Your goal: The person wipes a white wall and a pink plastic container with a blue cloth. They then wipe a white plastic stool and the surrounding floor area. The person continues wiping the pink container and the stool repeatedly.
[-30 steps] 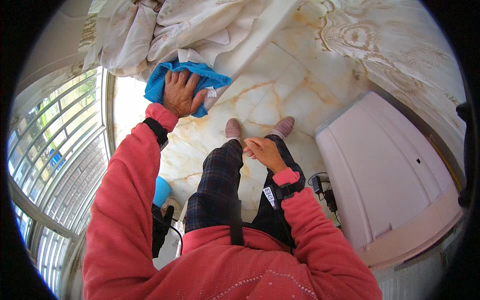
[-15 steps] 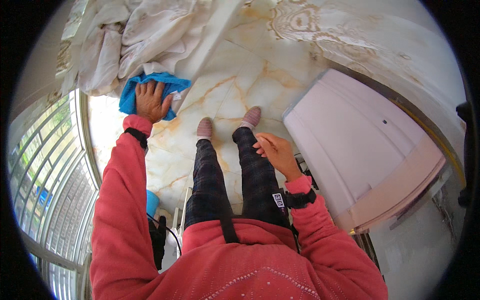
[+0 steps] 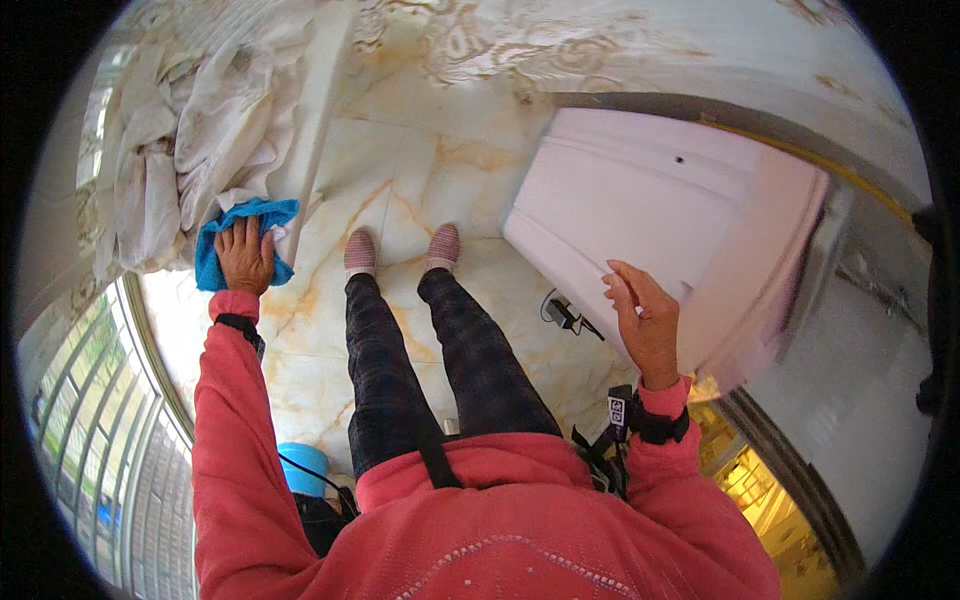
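Observation:
My left hand (image 3: pixel 245 256) presses on a bright blue cloth (image 3: pixel 284 212) at the left, its fingers bent over the cloth. The cloth lies at the near end of a white ledge (image 3: pixel 318 120), against a heap of pale, crumpled fabric (image 3: pixel 235 120). On the right, my right hand (image 3: pixel 648 318) hovers in front of a pale pink, box-like appliance with a slanted top (image 3: pixel 640 210). Its fingers are loosely bent and apart, with nothing seen in them.
Barred windows (image 3: pixel 90 420) run along the left. A blue bucket (image 3: pixel 302 468) stands by my left side. Near my right hand, a black plug with a cord (image 3: pixel 560 314) is by the appliance. The floor (image 3: pixel 390 180) has marbled tiles.
The view has turned, with the appliance now further left in it. My right hand has lifted from beside my thigh to in front of the appliance. The left hand stays on the cloth.

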`<state>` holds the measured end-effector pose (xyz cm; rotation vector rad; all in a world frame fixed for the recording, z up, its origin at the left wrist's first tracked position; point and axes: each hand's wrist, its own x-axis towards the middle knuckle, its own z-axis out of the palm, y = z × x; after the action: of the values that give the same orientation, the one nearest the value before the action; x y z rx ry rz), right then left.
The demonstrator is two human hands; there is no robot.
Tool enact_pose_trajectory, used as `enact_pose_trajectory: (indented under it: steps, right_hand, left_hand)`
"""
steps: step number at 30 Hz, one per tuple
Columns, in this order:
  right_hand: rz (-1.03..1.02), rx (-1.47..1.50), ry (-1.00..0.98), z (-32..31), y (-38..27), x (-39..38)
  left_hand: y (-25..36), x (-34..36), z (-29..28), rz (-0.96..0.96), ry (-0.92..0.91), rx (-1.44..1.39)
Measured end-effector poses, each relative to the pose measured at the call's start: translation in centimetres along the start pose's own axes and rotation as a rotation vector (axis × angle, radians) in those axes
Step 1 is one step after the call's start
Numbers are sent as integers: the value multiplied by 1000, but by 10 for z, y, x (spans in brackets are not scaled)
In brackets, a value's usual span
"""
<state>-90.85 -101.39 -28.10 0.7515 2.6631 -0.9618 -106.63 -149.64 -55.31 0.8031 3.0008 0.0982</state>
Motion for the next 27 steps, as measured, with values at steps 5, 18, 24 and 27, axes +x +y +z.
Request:
enact_pose_trajectory:
  steps: [5, 18, 24, 27]
  right_hand:
    - [-103, -199, 269, -44, -18, -17]
    - [-223, -523, 652, -133, 24, -18]
    - [-285, -478, 629, -142, 63, -12]
    - [-327, -471, 605, -150, 75, -15]
  left_hand:
    - [12, 14, -1, -170, 50, -71]
    - [227, 98, -125, -500, -460, -1438]
    - [374, 151, -224, -408, -639, -1955]
    - [426, 172, -257, -435, -834, -2241]
